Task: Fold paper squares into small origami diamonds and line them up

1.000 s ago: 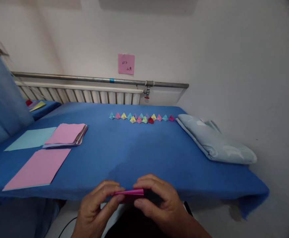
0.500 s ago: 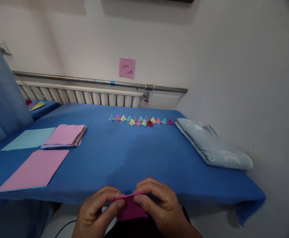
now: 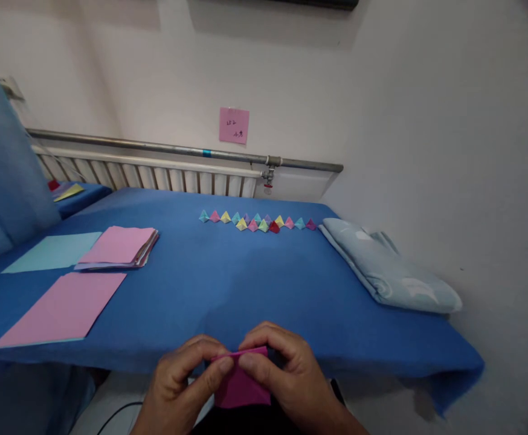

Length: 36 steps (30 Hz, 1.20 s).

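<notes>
A folded magenta paper [image 3: 242, 386] is held up at the table's front edge, at the bottom middle of the head view. My left hand [image 3: 185, 380] pinches its upper left edge between thumb and fingers. On the upper right part, my right hand [image 3: 286, 374] grips the same paper the same way, with the two thumbs close together. Farther back on the blue cloth [image 3: 191, 284], small folded paper pieces [image 3: 263, 225] in several colours stand in a row, partly two deep.
At the left lie a paper stack [image 3: 116, 244], a light blue sheet [image 3: 53, 252] and pink sheets [image 3: 62, 309]. A folded light blue blanket [image 3: 386, 266] rests on the right. Behind the table run a radiator [image 3: 155, 175] and a pipe [image 3: 146, 144].
The thumbs have come closer together on the magenta paper. Its upper right corner now stands out above my right thumb, and more of its face shows.
</notes>
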Motion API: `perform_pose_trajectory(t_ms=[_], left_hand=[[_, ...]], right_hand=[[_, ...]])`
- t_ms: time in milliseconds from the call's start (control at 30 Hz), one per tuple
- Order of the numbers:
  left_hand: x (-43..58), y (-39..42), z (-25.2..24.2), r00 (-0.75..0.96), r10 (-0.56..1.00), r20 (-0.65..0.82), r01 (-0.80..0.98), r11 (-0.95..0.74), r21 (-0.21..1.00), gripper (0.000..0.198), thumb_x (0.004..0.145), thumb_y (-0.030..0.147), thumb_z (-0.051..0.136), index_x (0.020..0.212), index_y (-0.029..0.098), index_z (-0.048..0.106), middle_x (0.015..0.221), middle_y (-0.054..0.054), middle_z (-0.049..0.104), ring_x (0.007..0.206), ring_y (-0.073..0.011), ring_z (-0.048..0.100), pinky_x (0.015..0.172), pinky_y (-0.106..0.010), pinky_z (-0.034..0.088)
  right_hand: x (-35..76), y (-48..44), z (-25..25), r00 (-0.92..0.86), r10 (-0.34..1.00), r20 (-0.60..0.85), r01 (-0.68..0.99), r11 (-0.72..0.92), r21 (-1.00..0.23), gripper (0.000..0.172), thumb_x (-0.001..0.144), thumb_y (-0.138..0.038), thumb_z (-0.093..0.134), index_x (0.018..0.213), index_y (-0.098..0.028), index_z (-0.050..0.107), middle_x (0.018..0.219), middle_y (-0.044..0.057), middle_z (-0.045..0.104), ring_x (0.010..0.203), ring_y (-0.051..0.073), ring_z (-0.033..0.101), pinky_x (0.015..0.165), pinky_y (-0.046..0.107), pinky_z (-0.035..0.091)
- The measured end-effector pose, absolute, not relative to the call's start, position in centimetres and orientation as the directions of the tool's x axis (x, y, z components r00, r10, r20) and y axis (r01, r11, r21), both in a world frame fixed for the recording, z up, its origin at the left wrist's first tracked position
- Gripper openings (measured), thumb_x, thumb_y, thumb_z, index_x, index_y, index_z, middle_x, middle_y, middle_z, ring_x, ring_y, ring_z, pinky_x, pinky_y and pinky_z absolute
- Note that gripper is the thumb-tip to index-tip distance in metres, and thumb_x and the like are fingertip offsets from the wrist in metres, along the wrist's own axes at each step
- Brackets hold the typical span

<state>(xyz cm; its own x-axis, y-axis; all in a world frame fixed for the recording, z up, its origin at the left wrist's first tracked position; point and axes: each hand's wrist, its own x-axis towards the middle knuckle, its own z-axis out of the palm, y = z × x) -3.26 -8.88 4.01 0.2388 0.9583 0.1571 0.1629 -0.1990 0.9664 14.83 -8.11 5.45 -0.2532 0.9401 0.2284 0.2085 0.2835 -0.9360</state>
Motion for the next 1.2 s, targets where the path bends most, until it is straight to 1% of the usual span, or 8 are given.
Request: perform_pose_trajectory(t_ms=[100,300,433,533,733,867,1067,1200], left_hand=[[-3.2,-8.8,3.5,0.228,0.959,0.168,0.143,-0.204,0.968,0.022,0.082,0.037,0.059,0.069,0.021,0.068,0.067,-0.001,0.062,0.065,-0.0142,0.057,0.063,-0.023,0.046],[-3.2,-8.6,3.6,0.245,0.969,-0.019,0.152,-0.019,0.988,0.024,0.08,0.041,0.061,0.068,0.021,0.065,0.065,0.001,0.061,0.066,-0.0134,0.055,0.064,-0.023,0.045],[-3.0,-8.3,3.3,0.174,0.982,-0.081,0.052,0.073,0.996,0.026,0.078,0.042,0.064,0.065,0.019,0.064,0.061,0.003,0.057,0.062,-0.0118,0.051,0.061,-0.022,0.043],[-2.9,-8.1,2.6,0.062,0.989,-0.135,-0.073,0.139,0.988,0.025,0.074,0.042,0.068,0.066,0.018,0.066,0.062,0.003,0.058,0.061,-0.0109,0.05,0.06,-0.021,0.042],[-3.0,-7.9,1.3,-0.023,0.982,-0.189,-0.215,0.18,0.96,0.023,0.072,0.041,0.072,0.067,0.018,0.067,0.065,0.004,0.061,0.064,-0.0099,0.052,0.065,-0.021,0.041],[-3.0,-7.9,1.1,0.014,0.967,-0.256,-0.299,0.248,0.921,0.024,0.072,0.041,0.072,0.068,0.018,0.066,0.066,0.004,0.062,0.064,-0.0098,0.052,0.066,-0.021,0.04],[-3.2,-8.1,1.8,0.245,0.898,-0.365,-0.215,0.417,0.883,0.025,0.068,0.041,0.074,0.07,0.016,0.07,0.064,0.0,0.063,0.062,-0.0123,0.054,0.065,-0.023,0.041],[-3.1,-8.7,1.4,0.261,0.893,-0.366,-0.273,0.432,0.859,0.021,0.071,0.038,0.073,0.075,0.018,0.071,0.068,-0.001,0.066,0.067,-0.0142,0.056,0.07,-0.026,0.043]], right_hand=[[14.7,-8.0,5.3,-0.264,0.926,0.271,0.209,0.329,-0.921,0.018,0.083,-0.027,0.061,0.068,-0.02,0.066,0.067,0.0,0.063,0.064,0.012,0.057,0.063,0.024,0.044],[14.7,-7.8,5.1,-0.275,0.929,0.247,0.229,0.313,-0.922,0.017,0.081,-0.024,0.06,0.065,-0.02,0.065,0.067,0.0,0.063,0.067,0.013,0.057,0.066,0.025,0.044],[14.9,-7.4,4.9,-0.282,0.959,0.039,0.146,0.083,-0.986,0.014,0.081,-0.028,0.059,0.074,-0.019,0.066,0.071,0.0,0.061,0.067,0.013,0.054,0.064,0.024,0.042],[15.3,-7.4,4.5,-0.339,0.933,-0.117,0.08,-0.095,-0.992,0.019,0.082,-0.036,0.057,0.085,-0.019,0.066,0.075,0.0,0.061,0.067,0.013,0.053,0.062,0.023,0.041],[15.3,-8.1,2.8,-0.335,0.906,-0.26,0.154,-0.22,-0.963,0.028,0.079,-0.042,0.06,0.068,-0.016,0.06,0.056,-0.004,0.048,0.048,0.008,0.037,0.048,0.02,0.028],[15.1,-8.1,2.6,-0.285,0.922,-0.264,0.11,-0.242,-0.964,0.028,0.08,-0.041,0.059,0.065,-0.017,0.056,0.055,-0.005,0.047,0.045,0.007,0.035,0.045,0.02,0.025],[15.3,-8.0,2.9,-0.325,0.923,-0.205,0.089,-0.186,-0.978,0.024,0.079,-0.038,0.059,0.066,-0.017,0.057,0.056,-0.005,0.045,0.05,0.008,0.035,0.048,0.021,0.026],[15.3,-8.2,2.9,-0.321,0.926,-0.198,0.088,-0.179,-0.98,0.024,0.079,-0.037,0.058,0.064,-0.017,0.056,0.057,-0.005,0.044,0.053,0.008,0.035,0.05,0.021,0.027]])
